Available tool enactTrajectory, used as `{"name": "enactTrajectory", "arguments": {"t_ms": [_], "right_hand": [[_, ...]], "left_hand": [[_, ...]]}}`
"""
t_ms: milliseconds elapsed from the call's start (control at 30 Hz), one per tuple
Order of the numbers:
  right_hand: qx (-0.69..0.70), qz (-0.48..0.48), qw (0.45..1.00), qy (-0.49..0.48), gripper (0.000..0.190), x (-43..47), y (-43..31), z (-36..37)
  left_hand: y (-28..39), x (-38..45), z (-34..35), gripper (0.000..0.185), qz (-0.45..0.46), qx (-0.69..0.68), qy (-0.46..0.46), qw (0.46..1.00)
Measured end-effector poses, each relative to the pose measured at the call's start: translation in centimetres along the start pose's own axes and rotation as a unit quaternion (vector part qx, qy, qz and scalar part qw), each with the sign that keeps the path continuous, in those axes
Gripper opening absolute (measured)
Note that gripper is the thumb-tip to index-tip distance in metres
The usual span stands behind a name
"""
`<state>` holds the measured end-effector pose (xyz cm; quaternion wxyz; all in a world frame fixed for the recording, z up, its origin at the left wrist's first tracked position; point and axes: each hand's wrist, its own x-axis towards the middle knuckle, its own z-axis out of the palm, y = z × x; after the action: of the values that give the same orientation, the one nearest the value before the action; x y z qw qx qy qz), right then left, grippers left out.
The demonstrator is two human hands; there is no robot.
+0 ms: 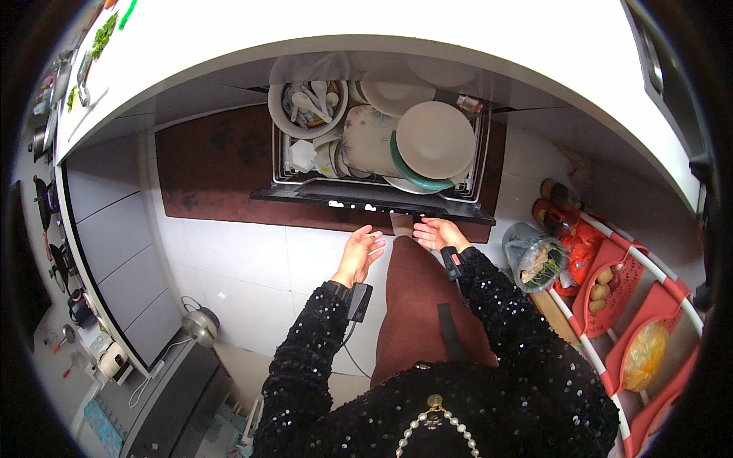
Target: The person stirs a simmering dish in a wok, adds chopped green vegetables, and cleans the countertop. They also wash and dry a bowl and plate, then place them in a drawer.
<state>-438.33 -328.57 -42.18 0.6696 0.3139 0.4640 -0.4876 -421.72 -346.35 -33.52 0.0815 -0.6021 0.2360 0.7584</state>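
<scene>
Before me a kitchen drawer is pulled out from under the white counter, its black front edge (355, 205) facing me. In its wire basket (484, 154) lie stacked dishes: a white plate (436, 140) over a green dish (401, 160), a rectangular floral plate (369, 137) and several bowls (326, 157). A large bowl (275, 114) at the back left holds white spoons (311, 106). My left hand (359, 255) is apart from the drawer front, fingers spread and holding nothing. My right hand (441, 233) is just beside the front's right part, fingers apart; whether it touches is unclear.
A brown mat (212, 166) lies under the drawer. At right stand a bin with a plastic liner (524, 240) and a rack with red baskets (624, 286) holding potatoes (599, 292). A metal kettle (200, 326) is at lower left. The white counter (372, 23) overhangs the drawer.
</scene>
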Motion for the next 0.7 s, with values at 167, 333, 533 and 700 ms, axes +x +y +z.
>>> {"name": "enactTrajectory", "arguments": {"t_ms": [167, 333, 533, 700], "right_hand": [[-0.057, -0.067, 0.996, 0.026, 0.023, -1.1, -1.3, -0.5], [0.079, -0.217, 0.962, 0.148, 0.033, -1.7, -6.0, -0.6], [0.008, -0.253, 0.956, 0.149, 0.037, 0.6, -10.2, -1.1], [-0.069, -0.193, 0.97, 0.128, 0.045, 3.3, -12.3, -1.0]], "left_hand": [[-0.2, 1.6, -0.1, 0.052, -0.006, 0.001, 0.014, 1.0], [-0.2, 2.6, 0.3, 0.052, -0.01, -0.003, 0.021, 1.0], [-0.4, 2.4, 0.1, 0.051, -0.011, -0.004, 0.027, 1.0], [-0.5, 2.1, -0.4, 0.049, -0.012, -0.01, 0.024, 1.0]]}}
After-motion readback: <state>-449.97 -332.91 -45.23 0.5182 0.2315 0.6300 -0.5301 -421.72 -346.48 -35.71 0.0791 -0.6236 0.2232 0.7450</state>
